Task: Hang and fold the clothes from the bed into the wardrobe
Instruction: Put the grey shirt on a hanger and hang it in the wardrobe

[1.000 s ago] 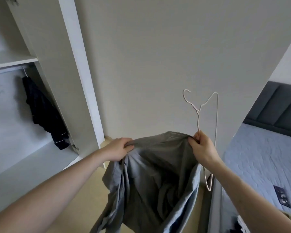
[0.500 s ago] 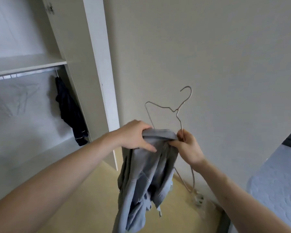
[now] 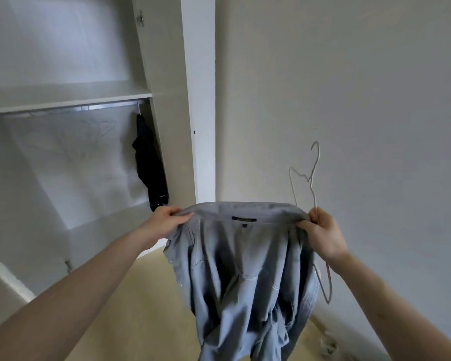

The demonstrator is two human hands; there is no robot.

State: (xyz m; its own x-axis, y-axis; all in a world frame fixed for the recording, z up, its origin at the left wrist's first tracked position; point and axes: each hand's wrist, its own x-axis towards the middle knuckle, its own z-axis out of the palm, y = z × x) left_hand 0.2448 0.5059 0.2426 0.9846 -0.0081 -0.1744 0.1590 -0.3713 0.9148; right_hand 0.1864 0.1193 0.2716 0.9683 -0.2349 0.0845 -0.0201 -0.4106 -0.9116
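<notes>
A grey-blue shirt point(image 3: 245, 277) hangs in front of me, its collar stretched flat between both hands with the label facing me. My left hand point(image 3: 164, 221) grips the collar's left end. My right hand point(image 3: 322, 230) pinches the collar's right end and also holds a thin wire hanger point(image 3: 313, 178), whose hook points up and whose lower loop sticks out below my wrist. The open wardrobe point(image 3: 167, 126) stands to the left, with a rail point(image 3: 63, 109) under its shelf.
A dark garment point(image 3: 149, 162) hangs at the rail's right end, and faint empty hangers point(image 3: 89, 139) hang further left. The wardrobe's white side panel point(image 3: 201, 100) stands between the opening and a plain wall point(image 3: 349, 100). Beige floor point(image 3: 141, 308) lies below.
My hands have moved apart, spreading the bunched shirt's collar wide. The view has turned further left toward the wardrobe, and the bed has left the frame.
</notes>
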